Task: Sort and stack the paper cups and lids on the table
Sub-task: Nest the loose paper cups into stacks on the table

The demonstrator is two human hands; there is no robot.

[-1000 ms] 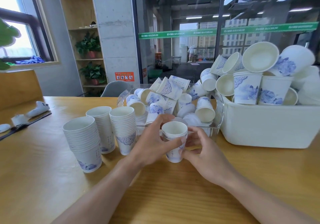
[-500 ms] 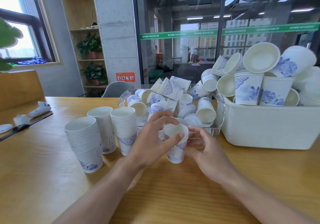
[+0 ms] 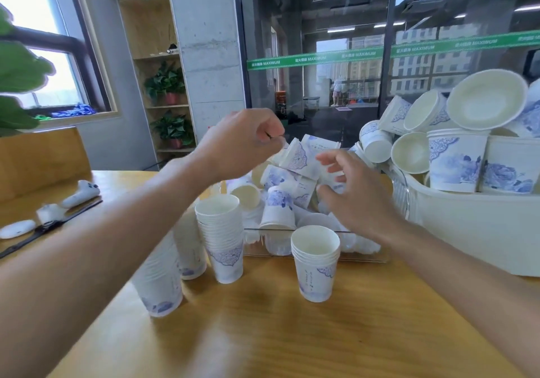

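A short stack of blue-patterned paper cups [image 3: 315, 263] stands free on the wooden table [image 3: 292, 342]. Three taller cup stacks [image 3: 220, 240] stand to its left, two of them partly hidden by my left forearm. Behind them a clear bin [image 3: 362, 256] holds several loose cups. My left hand [image 3: 242, 141] is raised over the bin, its curled fingers pinching the rim of a tilted cup [image 3: 296, 158] on top of the pile. My right hand [image 3: 353, 199] reaches into the bin with fingers spread among the cups, holding nothing that I can make out.
A white basket [image 3: 467, 231] at the right is heaped with larger cups and bowls [image 3: 485, 100]. White controllers [image 3: 81, 193] and a black strap lie on the table's left side. A glass wall stands behind the table.
Both hands have let go of the short stack, which now stands alone, and have risen to the clear bin. The left hand has taken a loose cup by its rim.
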